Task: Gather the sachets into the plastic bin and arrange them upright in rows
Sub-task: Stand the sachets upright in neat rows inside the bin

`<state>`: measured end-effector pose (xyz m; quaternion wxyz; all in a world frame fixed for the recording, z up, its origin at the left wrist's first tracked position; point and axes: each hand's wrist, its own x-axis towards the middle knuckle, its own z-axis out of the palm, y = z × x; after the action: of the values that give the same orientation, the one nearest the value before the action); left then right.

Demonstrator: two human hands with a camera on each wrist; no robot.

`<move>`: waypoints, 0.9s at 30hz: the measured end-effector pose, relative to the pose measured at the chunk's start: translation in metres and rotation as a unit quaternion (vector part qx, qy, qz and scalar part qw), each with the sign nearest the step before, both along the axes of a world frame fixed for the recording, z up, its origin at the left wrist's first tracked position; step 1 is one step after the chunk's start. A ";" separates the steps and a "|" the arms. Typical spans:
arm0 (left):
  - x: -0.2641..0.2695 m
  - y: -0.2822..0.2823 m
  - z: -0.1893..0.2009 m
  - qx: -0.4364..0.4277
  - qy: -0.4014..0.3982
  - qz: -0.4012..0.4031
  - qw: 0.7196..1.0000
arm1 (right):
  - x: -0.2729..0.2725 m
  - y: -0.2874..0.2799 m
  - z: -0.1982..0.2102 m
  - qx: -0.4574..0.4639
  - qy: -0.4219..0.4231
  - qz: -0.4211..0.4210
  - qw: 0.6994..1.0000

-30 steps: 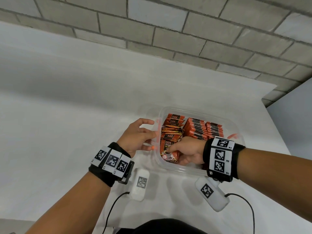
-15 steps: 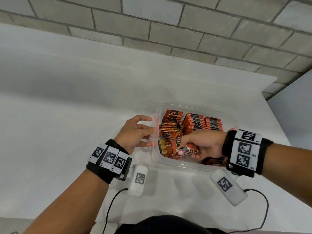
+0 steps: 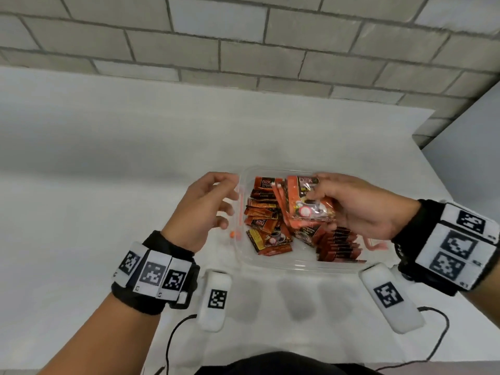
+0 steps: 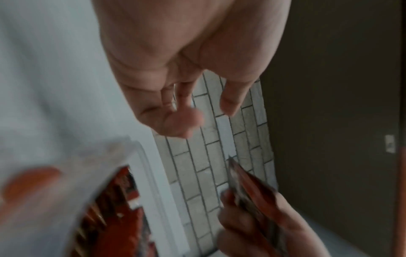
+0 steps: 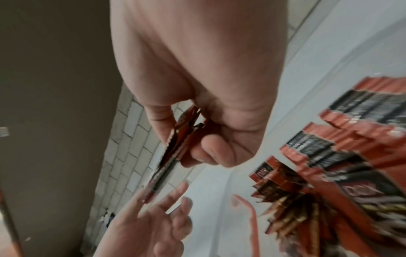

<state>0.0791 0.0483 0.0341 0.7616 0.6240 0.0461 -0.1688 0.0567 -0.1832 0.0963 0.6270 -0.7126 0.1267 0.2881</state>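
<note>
One plastic bin sits on the table; sachets inside too many to count; right hand pinches a small stack of sachets above the bin; left hand, fingers loosely spread and holding nothing, hovers at the bin's 9 o'clock.

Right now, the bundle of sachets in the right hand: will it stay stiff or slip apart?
The bundle of sachets probably slips: glossy, already fanned in the right hand. Thin packets likely flop singly; together they look stiffer.
</note>
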 end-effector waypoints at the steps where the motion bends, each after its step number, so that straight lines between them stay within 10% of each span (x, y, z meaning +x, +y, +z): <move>1: -0.001 -0.005 0.006 -0.032 0.020 -0.022 0.999 | 0.002 0.005 0.003 0.013 -0.021 -0.003 1.000; 6: -0.005 -0.027 0.020 -0.202 0.107 -0.160 0.960 | 0.010 0.039 0.007 0.029 -0.095 0.048 0.994; 14: -0.005 -0.020 0.012 -0.267 0.120 -0.122 0.948 | 0.009 0.058 0.006 -0.321 -0.256 0.192 0.891; 21: 0.008 0.027 -0.019 -0.278 0.099 -0.044 0.955 | -0.006 0.037 -0.041 -0.360 0.027 0.162 0.919; 27: 0.004 0.025 -0.039 -0.264 0.142 -0.060 0.952 | 0.000 0.043 -0.072 -0.427 0.047 0.210 0.879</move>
<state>0.0836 0.0729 -0.0051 0.8732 0.3717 0.0705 -0.3071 0.0567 -0.1407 0.0244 0.1807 -0.9066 0.1142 0.3638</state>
